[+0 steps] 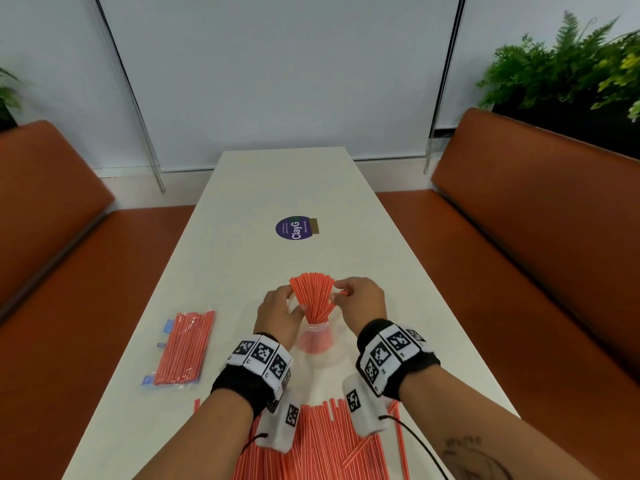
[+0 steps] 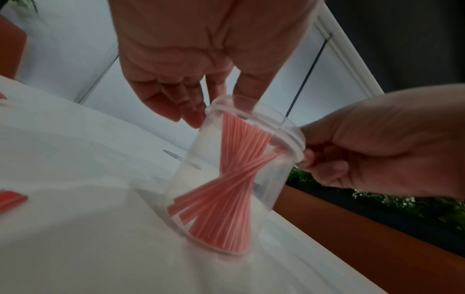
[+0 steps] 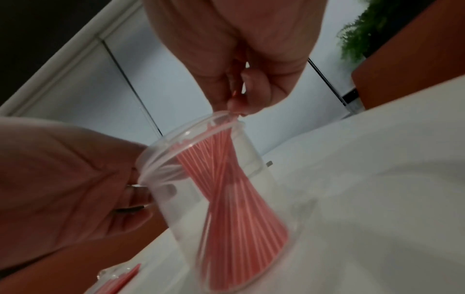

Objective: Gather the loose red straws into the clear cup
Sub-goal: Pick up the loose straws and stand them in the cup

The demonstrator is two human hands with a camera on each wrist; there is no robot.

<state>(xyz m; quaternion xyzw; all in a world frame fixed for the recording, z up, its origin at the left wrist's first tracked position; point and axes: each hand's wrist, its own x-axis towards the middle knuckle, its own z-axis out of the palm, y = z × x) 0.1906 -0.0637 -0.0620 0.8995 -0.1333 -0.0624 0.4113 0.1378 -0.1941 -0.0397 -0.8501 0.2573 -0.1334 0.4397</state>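
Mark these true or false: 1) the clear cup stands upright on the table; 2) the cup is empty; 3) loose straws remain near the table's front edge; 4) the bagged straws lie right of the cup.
1) True: the clear cup stands upright on the white table.
2) False: red straws fan out of it.
3) True: loose straws remain there.
4) False: the bagged straws lie to its left.
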